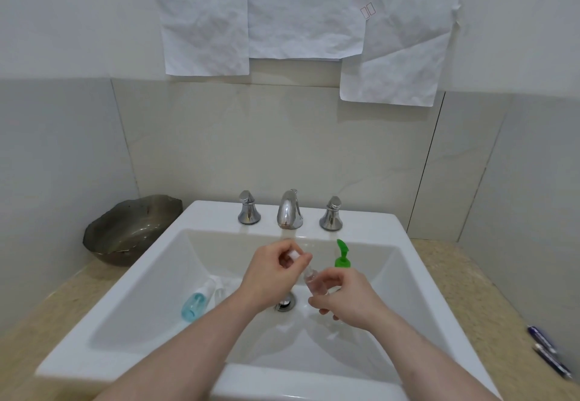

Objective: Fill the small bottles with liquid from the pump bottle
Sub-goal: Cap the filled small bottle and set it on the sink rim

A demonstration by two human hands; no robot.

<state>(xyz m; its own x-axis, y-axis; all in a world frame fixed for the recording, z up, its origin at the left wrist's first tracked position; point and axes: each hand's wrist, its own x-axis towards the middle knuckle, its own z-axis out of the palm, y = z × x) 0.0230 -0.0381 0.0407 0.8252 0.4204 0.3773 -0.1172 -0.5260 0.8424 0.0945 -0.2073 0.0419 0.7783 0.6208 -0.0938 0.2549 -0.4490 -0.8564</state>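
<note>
Over the white rectangular ceramic sink (131, 300), your right hand (345, 298) grips a small clear plastic bottle (314, 283); your left hand (276, 270) pinches its white cap (295, 254). The green-topped pump bottle (342, 254) stands just behind. Beige speckled counter (464, 284), pale tiled wall (282, 140).

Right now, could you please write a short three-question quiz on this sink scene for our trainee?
1. True or false: the blue bottle stands upright in the sink.
2. Which hand grips the clear small bottle? A) left hand B) right hand
3. What colour is the pump head behind the right hand?

Key:
1. False; it lies on its side.
2. B; the left hand pinches something small and white at the bottle's top, probably its cap.
3. Green.
</note>
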